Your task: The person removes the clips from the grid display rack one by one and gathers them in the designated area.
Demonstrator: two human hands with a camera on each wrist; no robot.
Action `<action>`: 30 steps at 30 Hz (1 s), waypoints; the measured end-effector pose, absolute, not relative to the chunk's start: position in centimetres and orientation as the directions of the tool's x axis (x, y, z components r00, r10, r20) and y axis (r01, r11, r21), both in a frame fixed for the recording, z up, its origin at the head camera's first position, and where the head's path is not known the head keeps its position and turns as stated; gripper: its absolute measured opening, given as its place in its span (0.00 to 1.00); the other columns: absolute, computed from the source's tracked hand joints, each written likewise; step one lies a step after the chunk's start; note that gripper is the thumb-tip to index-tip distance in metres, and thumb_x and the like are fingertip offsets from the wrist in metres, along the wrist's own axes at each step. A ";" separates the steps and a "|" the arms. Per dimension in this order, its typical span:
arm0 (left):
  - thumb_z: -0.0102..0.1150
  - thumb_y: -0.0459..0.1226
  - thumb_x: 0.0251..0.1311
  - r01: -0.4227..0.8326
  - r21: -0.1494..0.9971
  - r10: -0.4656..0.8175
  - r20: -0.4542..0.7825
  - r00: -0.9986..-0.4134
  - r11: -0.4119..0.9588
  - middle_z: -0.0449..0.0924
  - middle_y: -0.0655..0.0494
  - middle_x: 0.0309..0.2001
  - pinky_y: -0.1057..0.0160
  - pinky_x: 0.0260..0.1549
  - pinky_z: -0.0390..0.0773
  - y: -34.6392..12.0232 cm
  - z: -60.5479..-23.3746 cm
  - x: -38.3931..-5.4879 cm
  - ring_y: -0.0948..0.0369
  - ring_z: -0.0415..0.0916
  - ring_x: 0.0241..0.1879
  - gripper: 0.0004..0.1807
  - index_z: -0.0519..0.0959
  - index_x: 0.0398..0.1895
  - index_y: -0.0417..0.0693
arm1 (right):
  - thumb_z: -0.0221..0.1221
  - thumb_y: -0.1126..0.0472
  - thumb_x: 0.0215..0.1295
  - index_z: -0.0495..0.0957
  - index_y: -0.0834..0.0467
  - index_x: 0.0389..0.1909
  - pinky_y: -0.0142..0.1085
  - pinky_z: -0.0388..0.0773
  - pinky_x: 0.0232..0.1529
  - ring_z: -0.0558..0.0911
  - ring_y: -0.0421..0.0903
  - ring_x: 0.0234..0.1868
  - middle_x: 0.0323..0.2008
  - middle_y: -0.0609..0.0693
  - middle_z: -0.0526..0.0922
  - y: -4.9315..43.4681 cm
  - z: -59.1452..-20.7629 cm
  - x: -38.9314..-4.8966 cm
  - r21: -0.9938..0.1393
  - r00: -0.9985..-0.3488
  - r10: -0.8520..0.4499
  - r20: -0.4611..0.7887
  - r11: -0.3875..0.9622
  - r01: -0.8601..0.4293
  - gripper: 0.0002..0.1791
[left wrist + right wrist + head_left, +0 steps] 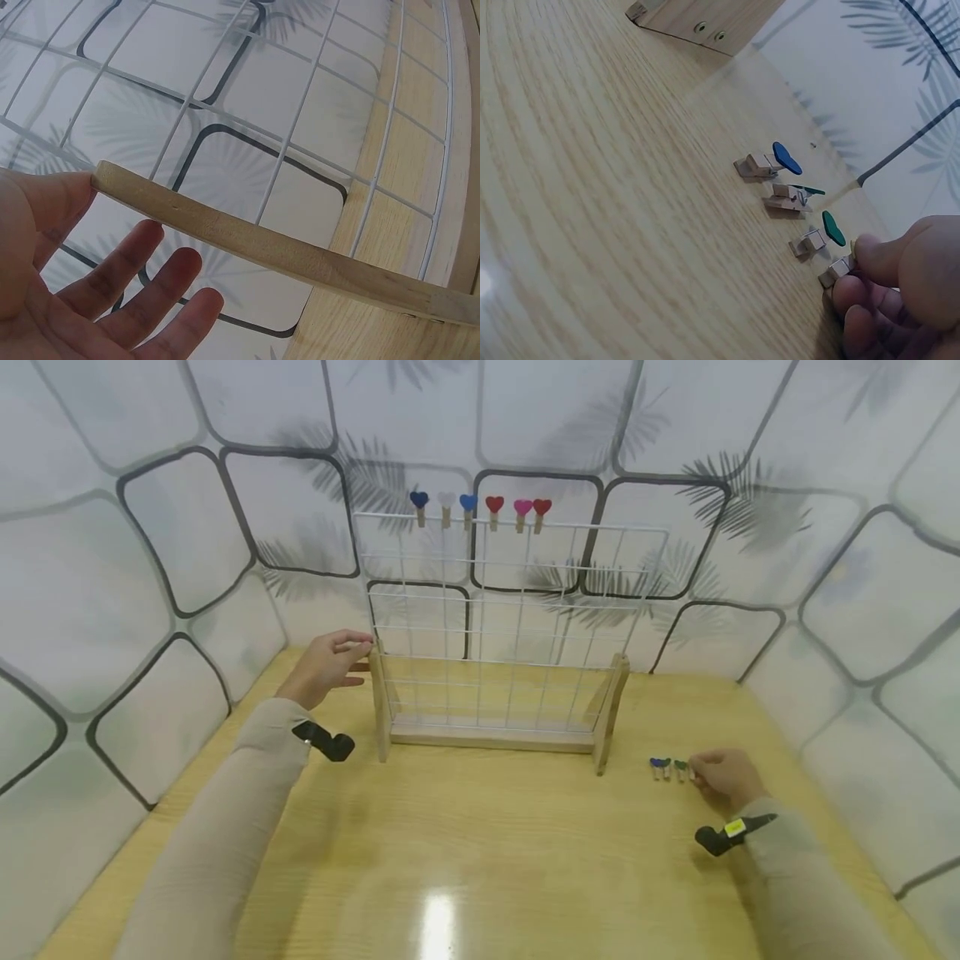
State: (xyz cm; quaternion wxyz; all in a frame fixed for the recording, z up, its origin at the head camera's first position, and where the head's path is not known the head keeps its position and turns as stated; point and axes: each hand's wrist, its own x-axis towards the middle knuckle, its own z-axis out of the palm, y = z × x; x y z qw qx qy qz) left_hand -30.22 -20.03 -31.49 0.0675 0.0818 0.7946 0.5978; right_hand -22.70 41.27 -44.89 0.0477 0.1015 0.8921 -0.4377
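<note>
My left hand (326, 667) touches the top of the left wooden post (225, 229) of a white wire grid rack (495, 660). Its thumb and a fingertip meet the post's end; the other fingers stay extended beside it. On the table at right, my right hand (726, 775) pinches a small wooden clothespin (838, 270) with a yellowish edge showing, its top largely hidden by the thumb. Beside it lie a green-heart clothespin (811, 240), another with a green top (791, 197) and a blue-heart clothespin (763, 163).
Several heart clothespins (493, 510) in blue, white, red and pink are clipped along the grid's top wire. The rack stands on a wooden base (495, 739) on the wood-grain table (480, 827). Patterned walls (187, 527) surround the table's back and sides.
</note>
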 end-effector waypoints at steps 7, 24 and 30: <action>0.46 0.43 0.75 0.053 0.965 0.205 -0.001 -0.979 0.256 0.67 0.37 0.64 0.47 0.57 0.71 -19.9 -31.7 -30.4 0.43 0.68 0.61 0.25 0.65 0.67 0.37 | 0.54 0.57 0.72 0.72 0.79 0.52 0.32 0.77 0.28 0.80 0.41 0.25 0.26 0.50 0.84 41.6 -44.7 -22.5 -0.686 -0.992 0.094 -0.082 0.717 0.125 0.26; 0.46 0.42 0.74 0.038 0.968 0.187 -0.010 -0.982 0.248 0.69 0.39 0.62 0.46 0.57 0.71 -19.9 -31.4 -30.7 0.44 0.70 0.60 0.24 0.66 0.66 0.37 | 0.48 0.65 0.74 0.81 0.51 0.39 0.29 0.81 0.31 0.82 0.35 0.29 0.31 0.34 0.81 41.8 -37.8 -24.4 -0.989 -0.996 0.074 -0.057 0.133 0.066 0.13; 0.47 0.42 0.74 0.024 0.968 0.190 -0.025 -0.981 0.251 0.69 0.38 0.63 0.47 0.57 0.72 -20.0 -31.6 -30.6 0.44 0.70 0.60 0.24 0.66 0.66 0.37 | 0.44 0.63 0.76 0.83 0.50 0.32 0.30 0.81 0.30 0.82 0.40 0.30 0.33 0.43 0.82 38.9 -31.8 -24.8 -0.992 -0.997 0.051 -0.061 -0.114 0.055 0.19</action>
